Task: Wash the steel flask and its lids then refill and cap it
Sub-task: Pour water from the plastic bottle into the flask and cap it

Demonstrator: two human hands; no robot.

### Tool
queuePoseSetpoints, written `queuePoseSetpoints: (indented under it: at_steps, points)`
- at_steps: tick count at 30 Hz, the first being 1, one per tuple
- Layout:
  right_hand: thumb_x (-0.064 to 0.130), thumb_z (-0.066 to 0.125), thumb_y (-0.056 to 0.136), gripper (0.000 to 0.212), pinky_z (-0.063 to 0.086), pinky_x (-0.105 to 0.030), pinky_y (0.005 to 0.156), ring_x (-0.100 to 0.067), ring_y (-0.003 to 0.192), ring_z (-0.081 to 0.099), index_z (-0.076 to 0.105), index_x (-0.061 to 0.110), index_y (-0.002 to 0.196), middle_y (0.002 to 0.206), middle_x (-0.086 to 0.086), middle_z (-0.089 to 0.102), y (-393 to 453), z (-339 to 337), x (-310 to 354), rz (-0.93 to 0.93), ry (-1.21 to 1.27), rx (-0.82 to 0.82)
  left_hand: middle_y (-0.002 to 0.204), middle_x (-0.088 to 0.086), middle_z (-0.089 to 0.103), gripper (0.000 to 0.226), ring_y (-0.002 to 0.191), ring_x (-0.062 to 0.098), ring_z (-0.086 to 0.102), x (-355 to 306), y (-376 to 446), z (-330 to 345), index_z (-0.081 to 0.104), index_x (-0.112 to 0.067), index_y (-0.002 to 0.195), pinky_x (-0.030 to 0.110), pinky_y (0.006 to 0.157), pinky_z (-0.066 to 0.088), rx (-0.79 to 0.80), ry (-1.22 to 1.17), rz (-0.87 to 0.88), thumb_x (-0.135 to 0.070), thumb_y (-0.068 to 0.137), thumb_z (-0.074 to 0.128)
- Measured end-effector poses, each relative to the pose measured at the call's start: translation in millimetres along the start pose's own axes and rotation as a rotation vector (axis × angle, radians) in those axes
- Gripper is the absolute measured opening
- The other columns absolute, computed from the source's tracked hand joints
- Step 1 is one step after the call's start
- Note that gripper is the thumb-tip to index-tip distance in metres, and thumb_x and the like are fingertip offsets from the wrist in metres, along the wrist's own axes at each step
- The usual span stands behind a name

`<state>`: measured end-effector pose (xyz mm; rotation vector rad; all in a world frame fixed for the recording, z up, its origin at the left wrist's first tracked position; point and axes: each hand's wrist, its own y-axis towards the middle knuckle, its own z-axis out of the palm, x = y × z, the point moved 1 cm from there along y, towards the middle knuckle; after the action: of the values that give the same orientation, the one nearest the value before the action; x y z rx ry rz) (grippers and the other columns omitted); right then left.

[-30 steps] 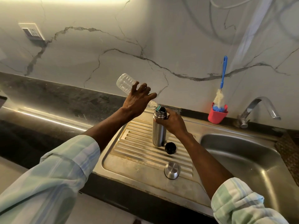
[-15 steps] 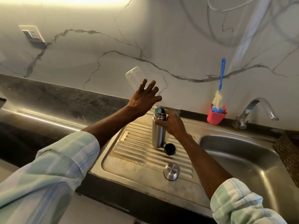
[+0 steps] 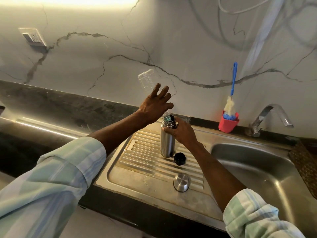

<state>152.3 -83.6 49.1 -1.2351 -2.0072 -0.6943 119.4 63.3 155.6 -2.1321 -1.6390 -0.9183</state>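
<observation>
Flask (image 3: 167,141), steel, stands upright and uncapped on the ribbed drainboard (image 3: 145,162) of the sink unit, left of the basin (image 3: 257,169). Right hand (image 3: 180,131) wraps the flask just below its mouth, thumb and fingers curled round the neck. Left hand (image 3: 155,107) holds a clear plastic bottle (image 3: 147,81) steeply inverted, base up toward the marble wall (image 3: 103,48) and neck down at the flask mouth; the bottle lies against the palm side, the fingers look fairly straight and spread over it, and how firmly they close on it cannot be told from behind. Bottle neck sits at or just inside the flask rim; a green ring shows there. Bottle body looks transparent; whether water is flowing cannot be seen. Black inner lid (image 3: 179,158) lies on the drainboard just beside the flask base, on its right, apart from it. Steel outer cap (image 3: 181,182) rests dome up nearer the front edge of the drainboard, well apart from the flask. Red cup (image 3: 228,124) stands at the back ledge against the wall, holding a blue-handled bottle brush (image 3: 233,79) that leans upright against the marble. Tap (image 3: 271,115) curves over the basin from the back right. Wall socket (image 3: 33,37) sits at upper left. Both forearms bare, pale checked sleeves (image 3: 51,186) rolled above them.
</observation>
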Motion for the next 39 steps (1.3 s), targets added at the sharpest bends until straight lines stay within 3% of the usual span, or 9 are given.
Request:
queuePoseSetpoints:
  at_steps: [6, 12, 16, 21, 25, 30, 32, 35, 39]
  points:
    - [0.063, 0.073, 0.072, 0.075, 0.051, -0.044, 0.094, -0.020, 0.113, 0.061, 0.053, 0.027, 0.135, 0.127, 0.000, 0.065, -2.1, -4.4, 6.0, -0.004, -0.054, 0.002, 0.152, 0.010, 0.035, 0.062, 0.151, 0.036, 0.008, 3.1, -4.8, 7.1, 0.040, -0.029, 0.143, 0.053, 0.118, -0.013, -0.017, -0.094, -0.065, -0.016, 0.089, 0.068]
    - [0.074, 0.071, 0.064, 0.094, 0.052, -0.038, 0.088, -0.024, 0.111, 0.061, 0.050, 0.017, 0.135, 0.128, -0.005, 0.062, -9.2, -11.2, 4.1, 0.058, -0.095, -0.006, 0.137, 0.013, 0.049, 0.065, 0.136, 0.032, 0.037, 13.3, -19.0, 29.4, 0.037, -0.022, 0.145, 0.049, 0.119, 0.008, 0.052, -0.387, -0.223, -0.014, 0.087, 0.065]
    - [0.066, 0.059, 0.082, 0.058, 0.042, -0.028, 0.063, -0.014, 0.076, 0.052, 0.046, 0.015, 0.107, 0.089, 0.002, 0.053, -15.4, -19.9, 7.0, 0.170, 0.044, -0.142, 0.129, 0.012, 0.059, 0.068, 0.123, 0.031, 0.049, 11.2, -28.5, 50.1, 0.040, -0.016, 0.141, 0.044, 0.109, 0.022, 0.009, -0.684, -0.352, -0.011, 0.079, 0.067]
    - [0.027, 0.048, 0.100, 0.009, 0.038, -0.027, 0.067, -0.010, 0.076, 0.045, 0.052, 0.019, 0.099, 0.090, 0.003, 0.051, -17.6, -44.1, 16.0, 0.300, 0.425, -0.111, 0.115, 0.014, 0.062, 0.069, 0.104, 0.034, 0.056, 0.0, -36.4, 63.2, 0.047, -0.009, 0.128, 0.044, 0.093, 0.042, -0.110, -1.077, -0.561, -0.027, 0.070, 0.081]
    - [0.005, 0.043, 0.100, 0.025, 0.039, -0.023, 0.069, -0.004, 0.079, 0.046, 0.060, 0.020, 0.111, 0.098, 0.006, 0.055, -30.8, -54.1, 28.4, 0.242, 0.413, 0.019, 0.108, 0.005, 0.061, 0.070, 0.093, 0.026, 0.062, -25.1, -56.9, 61.8, 0.048, -0.013, 0.122, 0.042, 0.075, 0.058, -0.246, -1.451, -0.672, -0.034, 0.064, 0.081]
    - [0.006, 0.055, 0.097, 0.023, 0.053, -0.032, 0.064, -0.020, 0.074, 0.061, 0.047, 0.011, 0.119, 0.093, -0.016, 0.063, -50.8, -47.2, 32.2, 0.231, 0.455, -0.022, 0.095, -0.012, 0.056, 0.058, 0.081, -0.005, 0.059, -72.5, -82.3, 47.8, 0.052, -0.009, 0.116, 0.010, 0.065, 0.049, -0.307, -1.674, -0.679, -0.013, 0.069, 0.087]
    - [0.010, 0.062, 0.094, 0.028, 0.055, -0.032, 0.056, -0.025, 0.068, 0.064, 0.041, 0.008, 0.113, 0.090, -0.020, 0.067, -58.8, -44.7, 31.3, 0.273, 0.492, -0.098, 0.097, -0.010, 0.060, 0.060, 0.082, -0.002, 0.062, -89.7, -88.9, 47.3, 0.052, -0.011, 0.116, 0.011, 0.065, 0.050, -0.279, -1.766, -0.654, -0.016, 0.068, 0.087]
    - [0.012, 0.065, 0.092, 0.019, 0.055, -0.028, 0.053, -0.022, 0.063, 0.066, 0.056, 0.002, 0.104, 0.089, -0.019, 0.069, -72.0, -46.3, 30.4, 0.227, 0.500, -0.244, 0.103, -0.011, 0.064, 0.065, 0.088, 0.000, 0.065, -112.0, -94.8, 43.4, 0.054, -0.013, 0.121, 0.019, 0.071, 0.055, -0.220, -1.883, -0.584, -0.022, 0.065, 0.085]
    - [0.005, 0.058, 0.095, 0.030, 0.057, -0.027, 0.059, -0.020, 0.066, 0.066, 0.059, 0.006, 0.125, 0.094, -0.017, 0.068, -89.7, -57.5, 25.8, 0.218, 0.572, -0.360, 0.101, -0.009, 0.069, 0.061, 0.090, 0.004, 0.068, -137.3, -94.0, 33.1, 0.058, -0.022, 0.116, 0.025, 0.077, 0.058, -0.114, -2.005, -0.526, -0.027, 0.061, 0.082]
